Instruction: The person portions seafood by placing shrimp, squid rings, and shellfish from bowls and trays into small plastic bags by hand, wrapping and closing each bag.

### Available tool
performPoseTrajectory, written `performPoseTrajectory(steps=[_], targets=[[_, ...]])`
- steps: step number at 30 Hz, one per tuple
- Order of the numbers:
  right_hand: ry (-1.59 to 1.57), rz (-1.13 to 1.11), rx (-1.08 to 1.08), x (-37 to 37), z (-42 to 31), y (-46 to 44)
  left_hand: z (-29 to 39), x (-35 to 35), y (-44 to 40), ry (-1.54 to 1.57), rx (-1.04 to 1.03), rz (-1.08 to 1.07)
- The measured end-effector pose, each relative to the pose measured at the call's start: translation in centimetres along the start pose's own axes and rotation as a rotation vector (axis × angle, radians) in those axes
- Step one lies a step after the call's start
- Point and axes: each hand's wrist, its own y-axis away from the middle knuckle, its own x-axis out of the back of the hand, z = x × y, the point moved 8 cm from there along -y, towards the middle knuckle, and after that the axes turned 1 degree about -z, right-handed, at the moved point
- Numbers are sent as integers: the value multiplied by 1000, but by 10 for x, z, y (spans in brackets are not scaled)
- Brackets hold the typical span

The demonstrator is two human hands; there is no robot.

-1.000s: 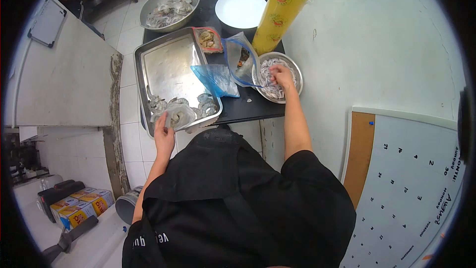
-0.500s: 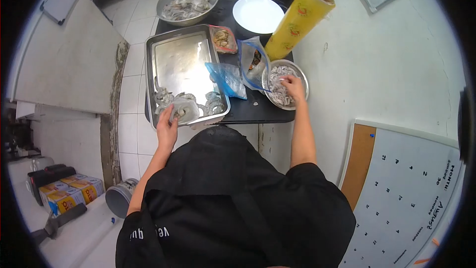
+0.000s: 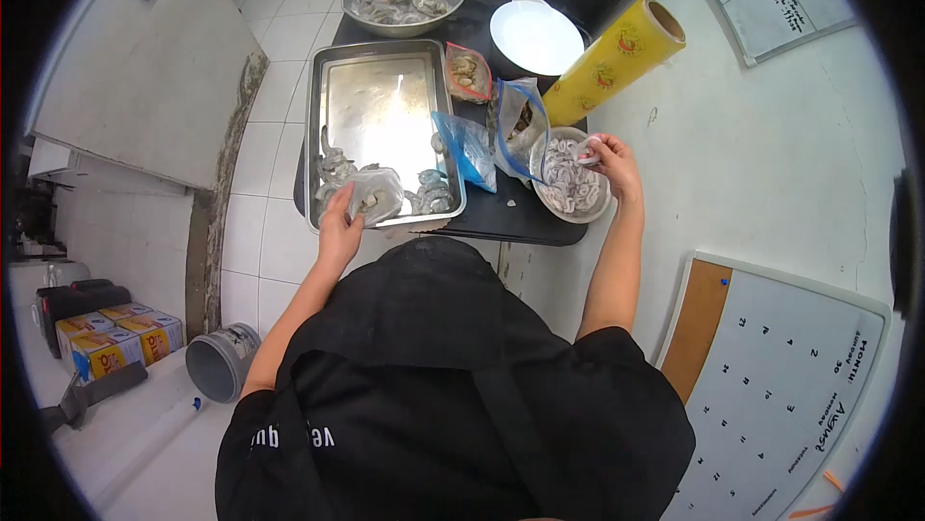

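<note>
My left hand (image 3: 339, 232) is closed on the side of a small clear plastic bag (image 3: 378, 195) with a few pale seafood pieces in it, over the near edge of a metal tray (image 3: 371, 102). Grey shrimp (image 3: 434, 195) lie in that tray on both sides of the bag. On the right, my right hand (image 3: 619, 168) pinches a pale squid ring (image 3: 586, 148) between thumb and fingers. It is held just above the right side of a metal bowl (image 3: 601, 207) full of similar squid rings (image 3: 570, 187).
Beside the tray are a blue-edged bag (image 3: 466, 149), a zip bag with dark contents (image 3: 521, 126) and a red-edged bag (image 3: 468, 74). A yellow wrap roll (image 3: 609, 66) stands behind the bowl. Farther back are a white bowl (image 3: 536, 37) and a large metal bowl (image 3: 358, 26).
My right hand has lifted out of the squid bowl, bringing up a squid ring. My left hand still grips the plastic bag over the tray. The whole view has shifted slightly.
</note>
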Motion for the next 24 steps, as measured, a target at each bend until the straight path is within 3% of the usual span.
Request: performPoseTrajectory(steps=[3,5,9,11,15,21,24], targets=[[25,30,34,4,-6,1,-6,0,3,52,78,-29],[87,-7,66,0,-11,3,8,3,2,-302,-227,81],[106,-2,101,5,-17,6,117,16,-21,-600,-380,133],[118,53,179,15,-35,14,160,-16,-43,-373,-657,-50],[163,90,250,22,-69,36,250,-117,-74,-44,-916,-277],[69,99,327,30,-101,62,302,-258,-79,38,-984,-509],[68,201,368,60,-97,65,294,-294,-87,61,-955,-432]])
